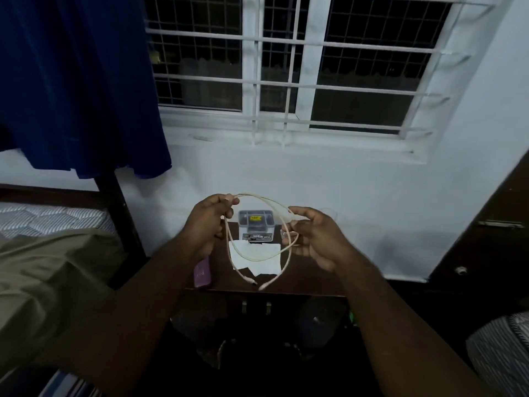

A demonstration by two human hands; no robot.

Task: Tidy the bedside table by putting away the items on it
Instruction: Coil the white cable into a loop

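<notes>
Both hands (257, 233) hold cable (257, 257), seemingly above table (300, 277) edge.

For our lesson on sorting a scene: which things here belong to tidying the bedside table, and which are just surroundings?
Part of the job: cable held by left hand and right hand; paper; purple phone; grey box; table.

Just surroundings: blue curtain; window; bed.

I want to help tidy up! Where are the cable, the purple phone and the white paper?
cable (264, 199): head view, on the top arc of the loop between the hands.
purple phone (202, 273): head view, on the middle of its case.
white paper (266, 257): head view, on its bare middle.
</notes>
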